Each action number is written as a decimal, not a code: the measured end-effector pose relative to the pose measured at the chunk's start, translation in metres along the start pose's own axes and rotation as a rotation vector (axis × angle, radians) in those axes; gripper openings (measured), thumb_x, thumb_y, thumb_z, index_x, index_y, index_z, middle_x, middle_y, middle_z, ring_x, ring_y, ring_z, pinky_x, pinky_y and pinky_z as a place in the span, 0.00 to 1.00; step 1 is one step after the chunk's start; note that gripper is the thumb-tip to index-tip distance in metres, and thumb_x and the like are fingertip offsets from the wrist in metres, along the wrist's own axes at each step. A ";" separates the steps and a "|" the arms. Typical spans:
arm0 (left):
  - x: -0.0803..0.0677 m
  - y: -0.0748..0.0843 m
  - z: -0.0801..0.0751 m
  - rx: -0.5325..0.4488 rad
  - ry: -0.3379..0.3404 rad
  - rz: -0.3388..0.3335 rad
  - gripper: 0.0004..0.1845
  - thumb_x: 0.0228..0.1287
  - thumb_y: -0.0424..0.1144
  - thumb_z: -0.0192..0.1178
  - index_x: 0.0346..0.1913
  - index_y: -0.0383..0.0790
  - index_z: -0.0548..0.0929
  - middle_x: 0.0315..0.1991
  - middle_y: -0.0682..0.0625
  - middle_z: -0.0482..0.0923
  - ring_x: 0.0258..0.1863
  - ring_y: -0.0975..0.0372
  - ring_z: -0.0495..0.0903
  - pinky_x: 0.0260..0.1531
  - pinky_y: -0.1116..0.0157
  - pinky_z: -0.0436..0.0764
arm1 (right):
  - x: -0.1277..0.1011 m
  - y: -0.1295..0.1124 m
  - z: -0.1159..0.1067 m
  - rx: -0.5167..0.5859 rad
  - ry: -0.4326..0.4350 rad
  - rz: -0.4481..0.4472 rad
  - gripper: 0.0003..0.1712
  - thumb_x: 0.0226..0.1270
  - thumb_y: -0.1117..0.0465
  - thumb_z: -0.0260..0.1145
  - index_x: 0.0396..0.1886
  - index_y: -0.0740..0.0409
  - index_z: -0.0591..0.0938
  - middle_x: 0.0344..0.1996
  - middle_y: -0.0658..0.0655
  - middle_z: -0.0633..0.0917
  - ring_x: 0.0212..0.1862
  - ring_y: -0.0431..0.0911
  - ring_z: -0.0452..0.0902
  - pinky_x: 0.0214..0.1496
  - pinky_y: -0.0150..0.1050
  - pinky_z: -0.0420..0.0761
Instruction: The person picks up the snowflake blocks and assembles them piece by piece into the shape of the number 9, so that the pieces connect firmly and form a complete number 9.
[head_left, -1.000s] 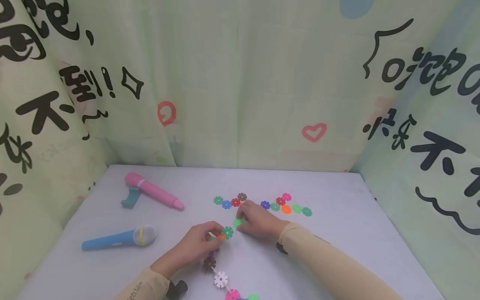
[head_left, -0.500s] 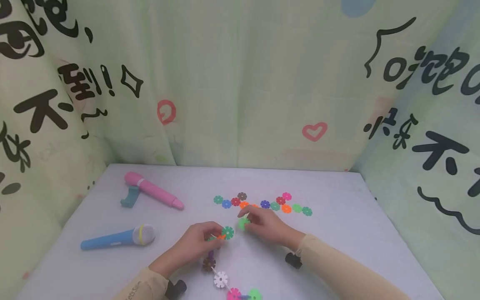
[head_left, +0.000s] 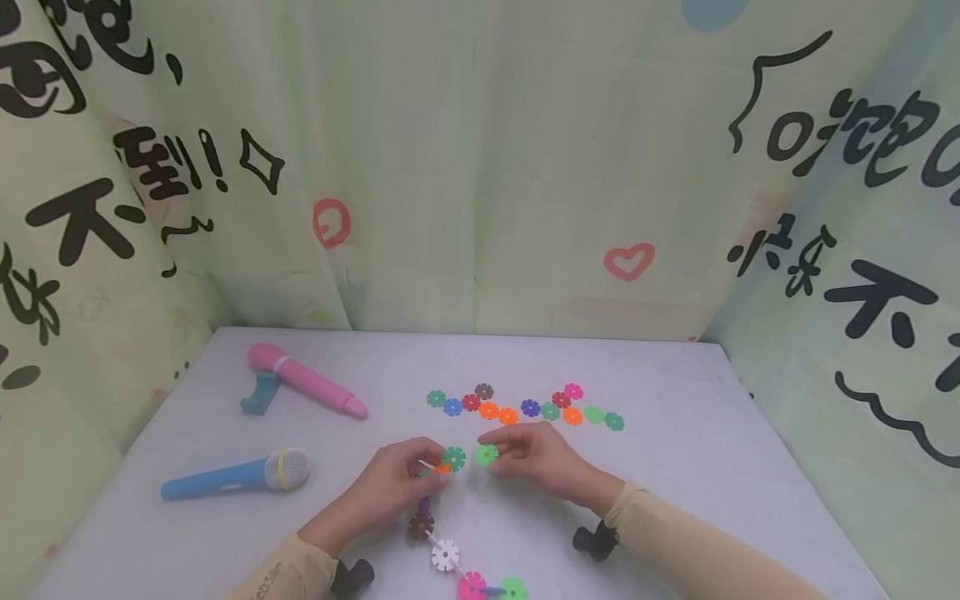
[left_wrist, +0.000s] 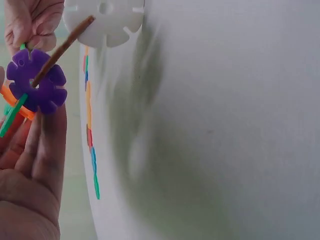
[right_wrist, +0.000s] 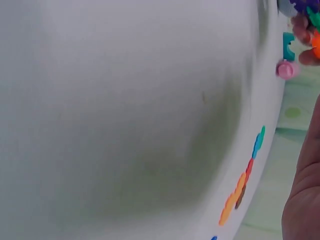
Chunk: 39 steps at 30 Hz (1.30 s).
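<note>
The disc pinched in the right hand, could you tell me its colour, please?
Light green disc; the head view shows it best.

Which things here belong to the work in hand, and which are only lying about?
In hand: snowflake-disc chain, left hand; light green disc, right hand; row of loose discs.
Lying about: pink microphone, blue microphone, teal holder.
</note>
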<state>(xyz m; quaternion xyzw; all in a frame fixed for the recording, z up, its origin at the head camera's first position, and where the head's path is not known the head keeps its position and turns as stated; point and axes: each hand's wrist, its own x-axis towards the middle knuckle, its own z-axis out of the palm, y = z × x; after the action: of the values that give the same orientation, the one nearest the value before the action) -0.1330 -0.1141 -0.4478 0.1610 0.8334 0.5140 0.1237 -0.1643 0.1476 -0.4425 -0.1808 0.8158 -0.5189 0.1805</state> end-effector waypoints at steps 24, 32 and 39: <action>0.005 0.000 0.003 -0.049 -0.043 0.017 0.18 0.61 0.36 0.71 0.53 0.39 0.85 0.50 0.50 0.85 0.53 0.53 0.82 0.52 0.53 0.80 | -0.001 -0.003 0.007 0.054 -0.044 0.046 0.17 0.63 0.59 0.74 0.51 0.52 0.88 0.39 0.56 0.89 0.42 0.47 0.84 0.45 0.41 0.82; 0.006 0.003 0.001 -0.023 -0.061 0.073 0.17 0.60 0.36 0.71 0.53 0.40 0.87 0.50 0.50 0.85 0.53 0.53 0.82 0.52 0.52 0.80 | 0.000 -0.010 0.007 0.031 -0.031 0.043 0.16 0.62 0.55 0.74 0.50 0.49 0.89 0.34 0.56 0.89 0.42 0.47 0.83 0.45 0.44 0.82; 0.005 0.004 -0.001 0.030 -0.097 0.084 0.17 0.60 0.36 0.71 0.52 0.40 0.87 0.48 0.50 0.86 0.51 0.53 0.83 0.51 0.52 0.80 | 0.001 -0.011 0.006 -0.038 -0.008 0.043 0.18 0.60 0.57 0.75 0.51 0.51 0.88 0.28 0.50 0.86 0.39 0.48 0.78 0.41 0.45 0.80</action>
<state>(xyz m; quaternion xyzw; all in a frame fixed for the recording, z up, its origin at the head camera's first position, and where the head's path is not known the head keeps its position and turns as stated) -0.1369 -0.1111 -0.4439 0.2225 0.8266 0.4977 0.1395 -0.1610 0.1379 -0.4347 -0.1685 0.8285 -0.4985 0.1915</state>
